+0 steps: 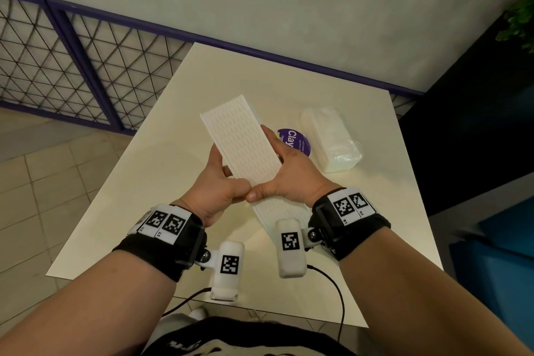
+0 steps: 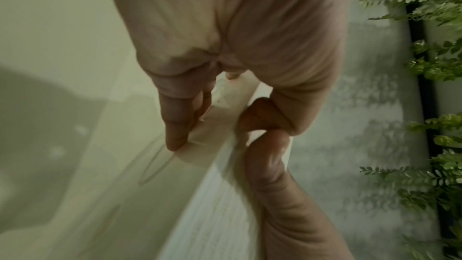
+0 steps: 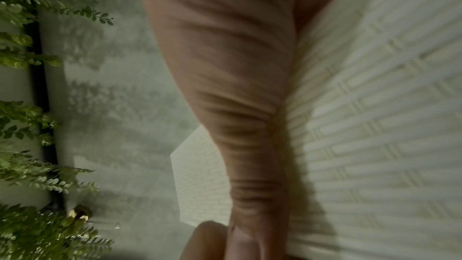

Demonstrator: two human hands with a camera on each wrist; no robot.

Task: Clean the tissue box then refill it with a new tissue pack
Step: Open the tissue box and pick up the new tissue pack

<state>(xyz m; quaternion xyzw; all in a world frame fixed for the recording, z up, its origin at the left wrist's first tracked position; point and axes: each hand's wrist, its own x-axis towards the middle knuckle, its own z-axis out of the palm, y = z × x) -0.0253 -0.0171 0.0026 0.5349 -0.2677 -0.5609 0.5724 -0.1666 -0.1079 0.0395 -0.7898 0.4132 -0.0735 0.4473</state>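
Observation:
A long white tissue box with a raised brick-like pattern is held tilted above the table, its patterned face toward me. My left hand grips its left edge, fingers behind and thumb on the front. My right hand holds its right edge, thumb pressed on the patterned face beside the left thumb. In the left wrist view the fingers pinch the box's thin edge. The right wrist view shows the patterned face. A new tissue pack in clear wrap lies on the table to the right.
The cream table carries a round purple sticker between box and pack. A purple-framed mesh fence stands at the left, a grey wall behind, a leafy plant and dark blue panels at the right.

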